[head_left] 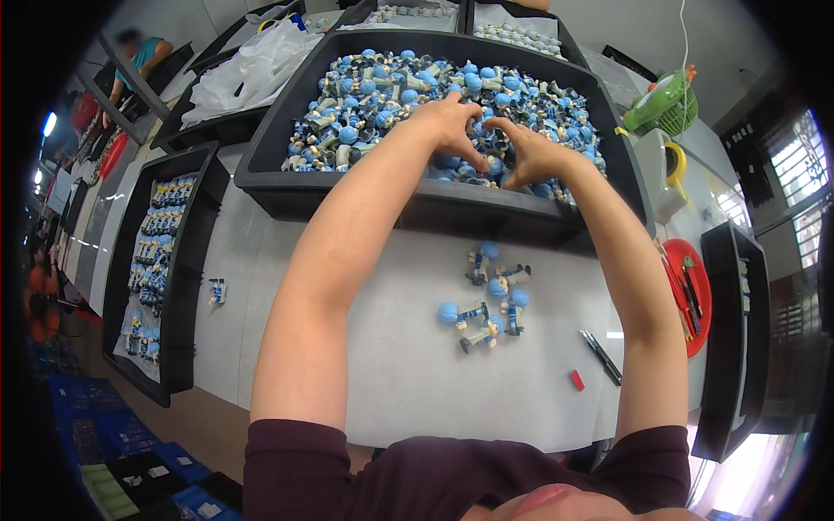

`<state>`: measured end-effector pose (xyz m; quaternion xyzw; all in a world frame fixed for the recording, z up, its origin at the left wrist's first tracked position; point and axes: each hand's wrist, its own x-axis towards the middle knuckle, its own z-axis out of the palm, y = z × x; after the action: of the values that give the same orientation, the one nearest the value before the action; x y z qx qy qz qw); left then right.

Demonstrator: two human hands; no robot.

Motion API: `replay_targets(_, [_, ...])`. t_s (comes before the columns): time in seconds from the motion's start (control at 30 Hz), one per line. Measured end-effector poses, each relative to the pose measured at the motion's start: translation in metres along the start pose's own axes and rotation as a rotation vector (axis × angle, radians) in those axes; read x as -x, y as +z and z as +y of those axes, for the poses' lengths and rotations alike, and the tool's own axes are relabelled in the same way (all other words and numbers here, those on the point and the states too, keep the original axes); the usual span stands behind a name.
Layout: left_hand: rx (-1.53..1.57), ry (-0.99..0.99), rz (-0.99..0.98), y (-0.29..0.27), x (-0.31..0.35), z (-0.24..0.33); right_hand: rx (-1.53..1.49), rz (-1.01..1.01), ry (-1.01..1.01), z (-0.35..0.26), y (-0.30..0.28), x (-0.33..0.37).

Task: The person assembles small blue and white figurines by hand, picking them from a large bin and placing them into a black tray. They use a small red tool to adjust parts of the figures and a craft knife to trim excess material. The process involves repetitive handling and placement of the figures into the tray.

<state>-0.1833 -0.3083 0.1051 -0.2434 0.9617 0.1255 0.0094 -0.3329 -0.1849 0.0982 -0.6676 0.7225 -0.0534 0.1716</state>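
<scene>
Currently the left hand [443, 128] and right hand [546, 159] reach into a black bin [278, 180] at the upper middle of the frame, over its heap of blue-headed figures [473, 80], each grip open with thumb and curved fingers apart; whether the fingertips touch any, I cannot tell. Near the centre, five loose figures [498, 287] lie on the counter [391, 347], with a pen [599, 357] and red piece [577, 379] at lower right.

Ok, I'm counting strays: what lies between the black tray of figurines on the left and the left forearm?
A single small figurine on the pale table, between tray and forearm; the head view shows it.
</scene>
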Motion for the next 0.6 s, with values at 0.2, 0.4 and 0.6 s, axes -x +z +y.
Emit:
replay_targets(0.2, [-0.236, 0.001, 0.116, 0.016, 0.009, 0.014, 0.186, -0.002, 0.066, -0.007, 0.015, 0.000])
replay_targets(0.4, [-0.121, 0.001, -0.043, 0.004, 0.006, 0.012, 0.104, -0.078, 0.061, -0.009, 0.005, -0.001])
replay_targets(0.6, [-0.035, -0.018, -0.076, 0.012, -0.002, 0.010, 0.186, 0.000, 0.089, -0.016, 0.014, -0.001])
